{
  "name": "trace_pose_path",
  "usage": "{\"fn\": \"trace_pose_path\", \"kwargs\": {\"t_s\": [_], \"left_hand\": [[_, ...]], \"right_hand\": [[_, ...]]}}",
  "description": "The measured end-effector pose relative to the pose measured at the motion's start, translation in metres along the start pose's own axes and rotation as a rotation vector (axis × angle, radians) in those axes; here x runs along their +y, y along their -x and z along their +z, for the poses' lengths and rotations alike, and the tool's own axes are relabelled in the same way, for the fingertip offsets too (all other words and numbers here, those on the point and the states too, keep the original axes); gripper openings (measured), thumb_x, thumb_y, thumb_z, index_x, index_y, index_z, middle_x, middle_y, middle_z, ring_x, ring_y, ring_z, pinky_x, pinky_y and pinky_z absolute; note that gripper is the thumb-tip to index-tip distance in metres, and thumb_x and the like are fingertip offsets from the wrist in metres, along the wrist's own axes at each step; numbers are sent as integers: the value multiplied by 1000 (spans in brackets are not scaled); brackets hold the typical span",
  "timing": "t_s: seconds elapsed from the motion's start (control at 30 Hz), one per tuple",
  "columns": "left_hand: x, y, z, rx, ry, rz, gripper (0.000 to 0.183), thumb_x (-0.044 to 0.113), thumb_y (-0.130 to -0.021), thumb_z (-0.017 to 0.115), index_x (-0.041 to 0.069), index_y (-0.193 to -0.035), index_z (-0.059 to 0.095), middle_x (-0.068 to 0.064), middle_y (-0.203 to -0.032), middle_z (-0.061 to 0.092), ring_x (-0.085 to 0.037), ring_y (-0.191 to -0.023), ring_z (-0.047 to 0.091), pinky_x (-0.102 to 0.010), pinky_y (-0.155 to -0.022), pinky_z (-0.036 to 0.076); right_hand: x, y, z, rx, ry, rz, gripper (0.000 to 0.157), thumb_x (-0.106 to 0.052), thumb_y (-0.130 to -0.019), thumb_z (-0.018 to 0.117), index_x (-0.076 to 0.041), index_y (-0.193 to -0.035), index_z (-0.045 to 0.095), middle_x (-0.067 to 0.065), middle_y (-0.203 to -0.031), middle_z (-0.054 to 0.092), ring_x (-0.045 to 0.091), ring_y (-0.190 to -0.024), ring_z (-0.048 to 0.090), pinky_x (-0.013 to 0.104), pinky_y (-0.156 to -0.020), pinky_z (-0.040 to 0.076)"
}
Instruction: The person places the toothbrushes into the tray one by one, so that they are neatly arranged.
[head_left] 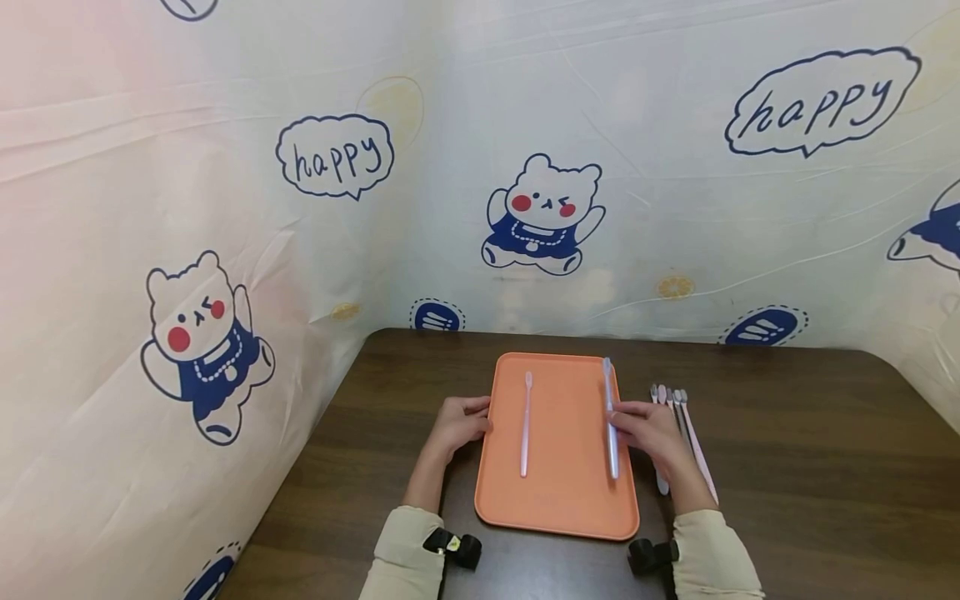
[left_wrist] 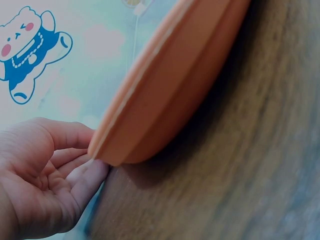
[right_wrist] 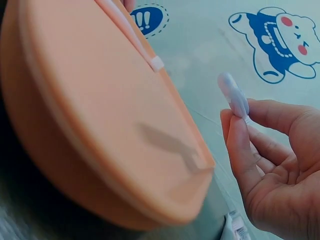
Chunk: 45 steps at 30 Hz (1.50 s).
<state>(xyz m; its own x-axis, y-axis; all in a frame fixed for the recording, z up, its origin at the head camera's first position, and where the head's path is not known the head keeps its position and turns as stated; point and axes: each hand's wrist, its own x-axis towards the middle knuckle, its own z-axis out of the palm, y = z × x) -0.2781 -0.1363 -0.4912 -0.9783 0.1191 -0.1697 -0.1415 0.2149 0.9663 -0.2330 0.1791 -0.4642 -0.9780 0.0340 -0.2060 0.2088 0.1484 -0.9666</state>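
An orange rectangular tray [head_left: 566, 450] lies on the table, with a pale pink toothbrush [head_left: 525, 425] lengthwise on its left half. My left hand [head_left: 457, 427] pinches the tray's left edge; the left wrist view shows thumb and fingers meeting at the rim. Between thumb and fingertips, my right hand [head_left: 654, 432] holds a pale lavender toothbrush [head_left: 612, 457] by its handle, its head pointing away from me. In the right wrist view this toothbrush [right_wrist: 231, 92] is raised above the tray, and a shadow falls on the tray floor.
Several more toothbrushes [head_left: 697, 446] lie side by side just right of the tray, partly behind my right hand and wrist. The dark wooden table [head_left: 810, 467] meets a printed cloth [head_left: 442, 233] at the back and left.
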Motion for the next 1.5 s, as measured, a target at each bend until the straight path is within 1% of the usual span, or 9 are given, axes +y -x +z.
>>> {"fn": "trace_pose_path", "kwargs": {"t_s": [0.1, 0.23, 0.43, 0.6, 0.83, 1.03, 1.27, 1.37, 1.5], "left_hand": [[0, 1, -2, 3, -4, -3, 55, -10, -79, 66, -5, -134, 63, -26, -135, 65, -33, -127, 63, -38, -84, 63], [0, 2, -3, 7, -3, -7, 54, -9, -80, 66, -5, -134, 63, -26, -135, 65, -34, -127, 63, -39, -86, 62], [0, 3, -1, -3, -4, -5, 55, -8, -80, 67, -5, -135, 62, -26, -137, 64, -34, -127, 64, -40, -87, 62], [1, 0, 0, 3, -31, -4, 54, -5, -81, 68, -3, -135, 63, -24, -137, 64, -32, -123, 67, -39, -87, 62], [0, 0, 0, -1, -35, 0, 54, -3, -82, 68, -3, -135, 63, -25, -136, 65, -31, -120, 69, -39, -86, 63], [-2, 0, -1, 1, -33, 9, 54, -4, -81, 67, -4, -135, 62, -26, -135, 65, -30, -119, 69, -38, -85, 63], [-2, 0, -2, -1, -21, 4, 54, -6, -80, 67, -4, -134, 64, -24, -134, 66, -30, -124, 66, -37, -85, 63], [-2, 0, -2, -2, -15, 6, 54, -6, -80, 67, -4, -134, 63, -25, -134, 66, -31, -125, 65, -37, -85, 63], [-2, 1, -1, -3, -7, 17, 54, -8, -80, 67, -5, -134, 63, -26, -134, 66, -32, -126, 65, -37, -84, 63]], "right_hand": [[0, -1, 5, -1, -2, -3, 50, -13, -96, 66, 16, -134, 55, 2, -100, 72, -1, -76, 66, 19, -70, 58], [2, -2, 9, -2, 16, 2, 49, -14, -96, 67, 15, -134, 56, 5, -102, 72, 0, -77, 65, 19, -69, 57], [0, -2, 7, 11, 39, -1, 48, -15, -96, 67, 15, -133, 57, 9, -105, 73, 0, -76, 66, 19, -68, 58], [-3, -2, 6, 2, 38, -2, 49, -15, -97, 66, 15, -134, 56, 6, -102, 73, -1, -77, 66, 19, -69, 58], [0, -2, 9, 2, 54, 9, 48, -16, -96, 67, 13, -133, 58, 12, -110, 73, 1, -81, 66, 19, -72, 59], [0, -3, 16, -11, 49, 4, 47, -16, -96, 68, 13, -133, 59, 14, -112, 72, 1, -83, 67, 20, -73, 59], [-5, -3, 26, -19, 37, -4, 45, -14, -96, 67, 13, -131, 60, 8, -102, 72, 2, -78, 66, 19, -70, 59], [-6, -3, 29, -27, 39, -19, 45, -13, -96, 67, 14, -131, 60, 10, -103, 72, 2, -77, 66, 20, -70, 59], [-5, -4, 34, -24, 40, -11, 43, -13, -95, 67, 13, -130, 61, 10, -101, 73, 4, -77, 67, 22, -70, 60]]}}
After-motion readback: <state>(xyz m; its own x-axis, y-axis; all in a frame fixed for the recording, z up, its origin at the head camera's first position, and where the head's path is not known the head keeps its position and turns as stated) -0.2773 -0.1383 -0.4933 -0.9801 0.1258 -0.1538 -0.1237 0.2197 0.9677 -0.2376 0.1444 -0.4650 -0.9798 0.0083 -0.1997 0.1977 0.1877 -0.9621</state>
